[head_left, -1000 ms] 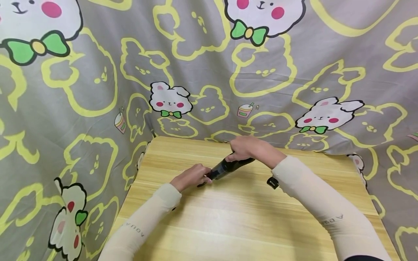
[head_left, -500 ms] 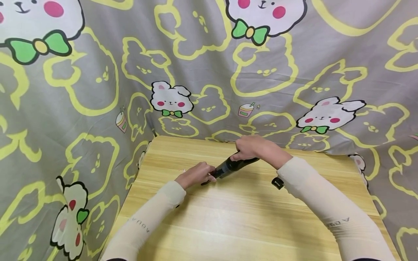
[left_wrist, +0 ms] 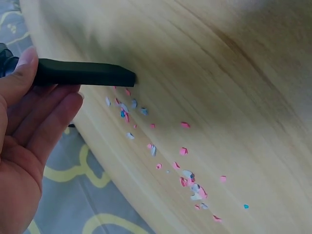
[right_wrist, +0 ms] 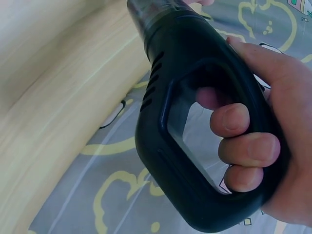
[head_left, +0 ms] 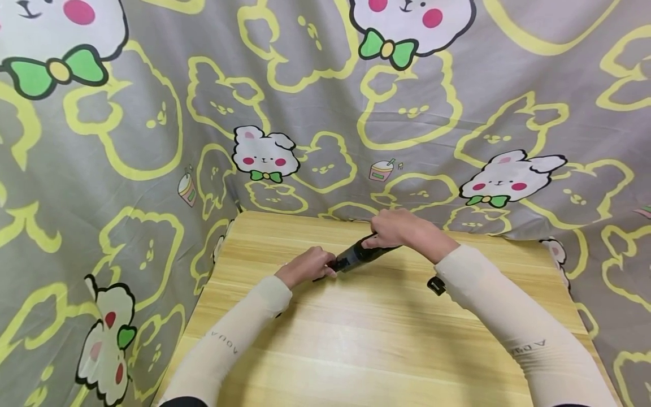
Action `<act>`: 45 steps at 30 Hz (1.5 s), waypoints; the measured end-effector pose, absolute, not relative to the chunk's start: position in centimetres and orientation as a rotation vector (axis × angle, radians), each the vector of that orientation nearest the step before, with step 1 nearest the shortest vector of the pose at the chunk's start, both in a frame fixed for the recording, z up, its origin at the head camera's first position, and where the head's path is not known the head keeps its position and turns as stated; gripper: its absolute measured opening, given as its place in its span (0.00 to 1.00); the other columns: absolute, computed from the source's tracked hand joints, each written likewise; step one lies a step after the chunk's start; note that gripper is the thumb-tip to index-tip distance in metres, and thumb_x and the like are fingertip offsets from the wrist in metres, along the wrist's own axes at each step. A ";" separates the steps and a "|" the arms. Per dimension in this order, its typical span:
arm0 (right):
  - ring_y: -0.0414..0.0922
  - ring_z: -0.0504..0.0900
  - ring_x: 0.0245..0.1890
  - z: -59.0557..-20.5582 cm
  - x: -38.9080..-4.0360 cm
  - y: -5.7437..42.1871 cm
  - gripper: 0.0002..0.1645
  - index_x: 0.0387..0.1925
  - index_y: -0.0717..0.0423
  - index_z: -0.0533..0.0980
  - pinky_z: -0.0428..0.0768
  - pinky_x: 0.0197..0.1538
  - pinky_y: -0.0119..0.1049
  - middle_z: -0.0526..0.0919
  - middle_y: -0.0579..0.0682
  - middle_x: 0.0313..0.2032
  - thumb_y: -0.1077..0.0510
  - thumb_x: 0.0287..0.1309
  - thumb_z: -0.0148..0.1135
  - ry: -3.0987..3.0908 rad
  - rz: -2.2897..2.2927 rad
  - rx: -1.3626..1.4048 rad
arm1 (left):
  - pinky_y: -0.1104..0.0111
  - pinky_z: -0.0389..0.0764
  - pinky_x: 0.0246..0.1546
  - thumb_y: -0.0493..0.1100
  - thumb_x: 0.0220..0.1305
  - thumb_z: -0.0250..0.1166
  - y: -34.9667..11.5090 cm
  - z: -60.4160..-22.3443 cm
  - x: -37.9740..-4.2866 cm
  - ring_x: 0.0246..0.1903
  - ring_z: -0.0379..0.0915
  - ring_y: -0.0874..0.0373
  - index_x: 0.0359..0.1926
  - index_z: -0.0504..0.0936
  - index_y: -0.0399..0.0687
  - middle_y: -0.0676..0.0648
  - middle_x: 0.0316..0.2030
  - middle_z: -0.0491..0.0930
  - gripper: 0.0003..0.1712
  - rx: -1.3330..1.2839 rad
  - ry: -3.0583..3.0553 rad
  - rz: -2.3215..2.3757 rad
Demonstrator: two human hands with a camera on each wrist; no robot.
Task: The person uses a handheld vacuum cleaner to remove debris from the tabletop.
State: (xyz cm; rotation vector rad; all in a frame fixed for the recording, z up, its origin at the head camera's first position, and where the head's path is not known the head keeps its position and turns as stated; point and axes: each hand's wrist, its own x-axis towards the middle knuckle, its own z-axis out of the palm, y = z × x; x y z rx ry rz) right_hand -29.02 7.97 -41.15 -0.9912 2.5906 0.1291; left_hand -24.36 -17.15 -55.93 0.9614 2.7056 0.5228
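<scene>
A black handheld vacuum cleaner point(head_left: 359, 254) with a see-through front section slants over the far part of the table in the head view. My right hand point(head_left: 402, 230) grips its loop handle point(right_wrist: 163, 139), fingers curled through the opening in the right wrist view. Up front, my left hand point(head_left: 309, 265) holds the flat black nozzle point(left_wrist: 90, 73) between thumb and fingers. The nozzle's tip is close over small pink, white and blue scraps point(left_wrist: 184, 151), strewn in a band along the table's edge in the left wrist view.
The wooden table point(head_left: 346, 345) ends close behind the hands. A grey curtain point(head_left: 325, 102) with yellow outlines and rabbit prints hangs along its back and sides. A small black device point(head_left: 436, 285) sits by the right sleeve's cuff.
Both hands have shifted to the right with the vacuum cleaner, the left one also a little toward the back. Their hold on it looks the same.
</scene>
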 end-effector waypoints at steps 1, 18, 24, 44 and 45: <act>0.40 0.63 0.20 -41.2 -29.1 8.0 0.28 0.31 0.49 0.79 0.60 0.26 0.36 0.67 0.42 0.21 0.29 0.68 0.60 2.596 0.131 -0.995 | 0.76 0.66 0.22 0.47 0.67 0.71 -17.1 -55.9 -24.4 0.18 0.63 0.67 0.31 0.83 0.47 0.52 0.22 0.80 0.11 0.957 2.704 0.519; 0.40 0.58 0.19 -42.1 -29.6 9.4 0.29 0.24 0.48 0.76 0.56 0.25 0.36 0.59 0.41 0.18 0.31 0.69 0.59 2.642 0.085 -1.000 | 0.75 0.65 0.26 0.47 0.68 0.71 -16.7 -55.8 -26.1 0.19 0.60 0.66 0.30 0.81 0.48 0.54 0.21 0.74 0.12 0.999 2.704 0.506; 0.41 0.69 0.20 -42.4 -29.7 10.4 0.28 0.29 0.49 0.81 0.66 0.27 0.37 0.72 0.43 0.20 0.31 0.68 0.59 2.656 0.064 -0.985 | 0.75 0.67 0.27 0.48 0.69 0.70 -16.0 -55.7 -26.6 0.20 0.61 0.67 0.32 0.82 0.47 0.54 0.22 0.76 0.11 0.999 2.697 0.498; 0.42 0.74 0.23 -43.9 -30.3 12.0 0.30 0.37 0.52 0.86 0.66 0.27 0.36 0.84 0.49 0.28 0.30 0.68 0.60 2.684 -0.015 -0.949 | 0.75 0.69 0.27 0.47 0.67 0.71 -15.5 -56.0 -27.6 0.21 0.65 0.66 0.33 0.85 0.46 0.51 0.26 0.83 0.10 1.038 2.733 0.477; 0.41 0.73 0.24 -44.0 -30.4 12.1 0.30 0.37 0.53 0.86 0.66 0.27 0.35 0.84 0.48 0.30 0.31 0.68 0.60 2.678 -0.035 -0.943 | 0.75 0.69 0.28 0.47 0.67 0.71 -15.6 -56.1 -27.6 0.22 0.66 0.66 0.34 0.86 0.46 0.51 0.27 0.85 0.09 1.039 2.735 0.468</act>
